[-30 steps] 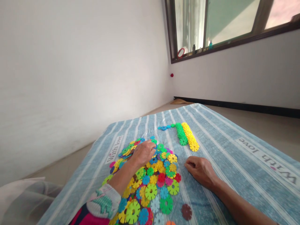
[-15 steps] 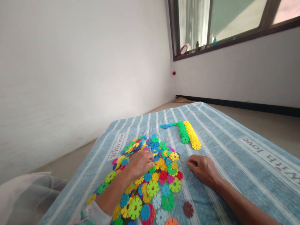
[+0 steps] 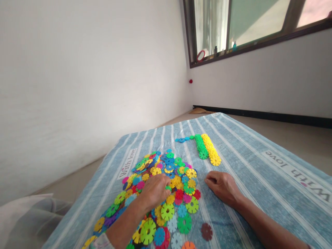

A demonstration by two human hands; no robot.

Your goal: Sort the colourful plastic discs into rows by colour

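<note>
Over the pile of coloured notched discs point(image 3: 167, 211), my left hand point(image 3: 157, 188) is closed, its fingertips at a small green disc point(image 3: 168, 188); whether they grip it is hard to make out. My right hand point(image 3: 220, 185) rests on the striped cloth right of the pile, fingers curled; what they hold, if anything, is hidden. Beyond it lie a row of overlapping green discs point(image 3: 201, 147) and, beside that, a row of yellow discs point(image 3: 211, 149). A short line of blue discs point(image 3: 182, 140) extends left from the green row's far end.
A blue striped cloth point(image 3: 249, 155) covers the table. One brown disc point(image 3: 206, 231) lies apart near the front. White walls stand behind and at the left, with a window point(image 3: 256, 24) at the upper right. Grey-white fabric point(image 3: 33, 221) shows at the lower left.
My left hand has moved slightly down toward the near side of the pile, uncovering yellow discs behind it. My right hand stays almost where it was. The view has shifted slightly.
</note>
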